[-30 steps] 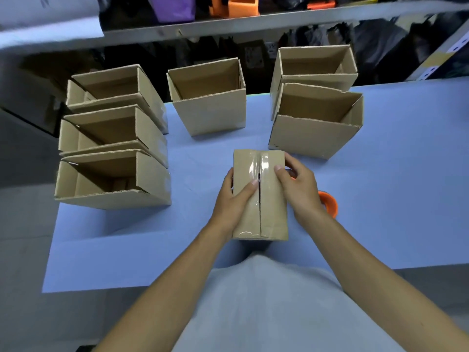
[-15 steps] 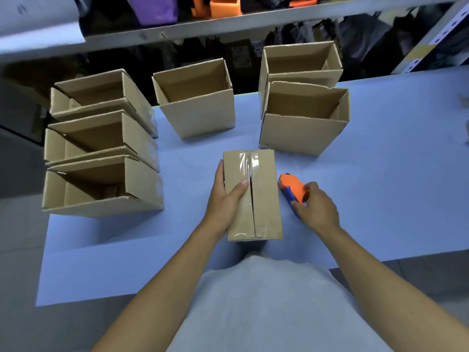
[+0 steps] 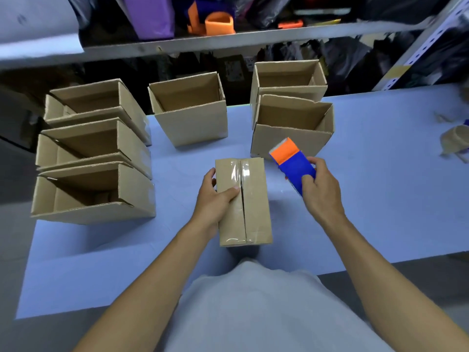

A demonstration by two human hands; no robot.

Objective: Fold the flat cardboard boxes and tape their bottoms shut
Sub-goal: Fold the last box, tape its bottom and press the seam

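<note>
A small cardboard box (image 3: 253, 207) stands bottom-up on the blue table (image 3: 380, 199) just in front of me, its two flaps closed with clear tape along part of the seam. My left hand (image 3: 215, 196) grips its left side, thumb lying on the top flap. My right hand (image 3: 321, 189) holds a blue and orange tape dispenser (image 3: 294, 163) raised above the table just right of the box, its orange end pointing away from me.
Several folded open boxes stand around: three stacked at the left (image 3: 96, 174), one at the back middle (image 3: 190, 110), two at the back right (image 3: 291, 118). A tape roll (image 3: 456, 138) lies at the far right edge. Shelving (image 3: 228, 39) rises behind the table.
My right hand left the box top, took hold of the tape dispenser beside the box and lifted it. My left hand stayed on the box.
</note>
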